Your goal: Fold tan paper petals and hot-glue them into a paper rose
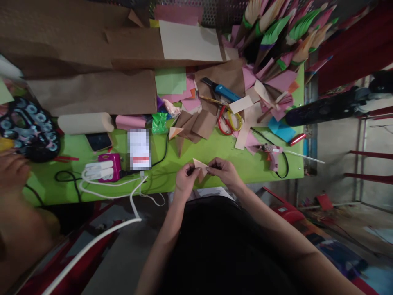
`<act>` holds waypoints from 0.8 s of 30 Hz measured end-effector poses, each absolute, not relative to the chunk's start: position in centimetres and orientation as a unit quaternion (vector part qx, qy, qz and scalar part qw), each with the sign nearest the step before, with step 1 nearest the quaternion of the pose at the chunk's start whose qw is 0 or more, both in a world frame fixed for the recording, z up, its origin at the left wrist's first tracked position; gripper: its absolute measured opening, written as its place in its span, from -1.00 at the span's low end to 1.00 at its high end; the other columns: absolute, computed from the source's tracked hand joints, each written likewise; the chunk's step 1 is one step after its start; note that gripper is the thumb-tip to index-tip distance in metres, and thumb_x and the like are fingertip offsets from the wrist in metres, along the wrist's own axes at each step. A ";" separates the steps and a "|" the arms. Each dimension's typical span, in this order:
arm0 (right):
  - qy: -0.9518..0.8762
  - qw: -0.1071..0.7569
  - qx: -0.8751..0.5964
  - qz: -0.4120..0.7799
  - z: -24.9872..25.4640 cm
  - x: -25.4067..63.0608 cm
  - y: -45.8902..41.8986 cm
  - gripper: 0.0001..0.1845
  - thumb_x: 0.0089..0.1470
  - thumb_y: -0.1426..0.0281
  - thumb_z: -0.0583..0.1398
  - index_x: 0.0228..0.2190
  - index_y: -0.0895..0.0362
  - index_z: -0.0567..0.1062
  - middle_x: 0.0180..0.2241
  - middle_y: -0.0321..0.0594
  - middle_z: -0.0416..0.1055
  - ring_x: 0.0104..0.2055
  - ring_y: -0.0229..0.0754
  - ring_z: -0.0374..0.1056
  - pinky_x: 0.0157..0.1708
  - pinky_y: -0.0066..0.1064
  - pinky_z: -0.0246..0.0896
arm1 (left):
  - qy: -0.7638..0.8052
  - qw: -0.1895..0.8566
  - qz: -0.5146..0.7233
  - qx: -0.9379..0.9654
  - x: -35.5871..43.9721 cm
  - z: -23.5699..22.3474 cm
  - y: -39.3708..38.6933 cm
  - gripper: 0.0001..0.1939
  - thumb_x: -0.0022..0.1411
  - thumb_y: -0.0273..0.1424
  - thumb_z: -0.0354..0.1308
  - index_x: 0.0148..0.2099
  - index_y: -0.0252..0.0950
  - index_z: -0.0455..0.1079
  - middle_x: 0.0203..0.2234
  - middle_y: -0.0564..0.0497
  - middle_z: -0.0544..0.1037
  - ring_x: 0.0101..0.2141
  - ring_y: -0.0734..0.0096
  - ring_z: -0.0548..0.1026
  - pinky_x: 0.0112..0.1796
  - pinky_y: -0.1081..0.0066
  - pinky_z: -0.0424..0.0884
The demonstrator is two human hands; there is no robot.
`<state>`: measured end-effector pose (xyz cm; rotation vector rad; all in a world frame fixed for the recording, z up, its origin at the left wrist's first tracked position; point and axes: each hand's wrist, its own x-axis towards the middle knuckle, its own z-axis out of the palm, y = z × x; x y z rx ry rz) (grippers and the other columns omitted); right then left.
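Note:
Between my two hands, at the table's near edge, is a small piece of peach paper folded to a point. My left hand pinches its left side with thumb and fingers. On its right side, the fingertips of my right hand are closed on the paper. Just beyond lie a folded peach paper triangle and a brown paper cone. Brown paper pieces and scissors with red and yellow handles are further back.
A pink glue gun rests at the right with its cord. A blue cutter lies among paper scraps. Paper flower-like cones stand at back right. A phone and white cable are left. Another person's hand is far left.

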<state>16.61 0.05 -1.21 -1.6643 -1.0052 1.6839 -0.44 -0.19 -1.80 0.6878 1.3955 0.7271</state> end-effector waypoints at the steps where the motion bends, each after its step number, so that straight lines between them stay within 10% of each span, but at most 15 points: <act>1: -0.380 0.283 -0.622 0.624 -1.3 16.7 0.0 -0.72 -0.13 0.18 0.35 -0.54 0.12 0.47 -0.59 -0.36 0.40 -0.52 -0.29 0.25 -0.47 -0.43 0.11 | 0.613 0.654 0.320 0.306 -0.4 -1.7 -0.2 -0.83 0.00 -0.30 0.31 -0.40 -0.28 0.46 -0.48 0.04 0.60 -0.41 0.39 0.51 -0.32 0.43 0.40; 24: -0.413 0.301 -0.629 0.586 -2.0 16.3 0.2 -0.70 -0.12 0.14 0.36 -0.49 0.10 0.49 -0.53 -0.33 0.42 -0.45 -0.25 0.29 -0.41 -0.42 0.16 | 0.616 0.607 0.225 0.448 0.6 -1.6 0.0 -0.96 0.13 -0.45 0.19 -0.37 -0.27 0.46 -0.46 0.02 0.59 -0.41 0.39 0.51 -0.33 0.44 0.35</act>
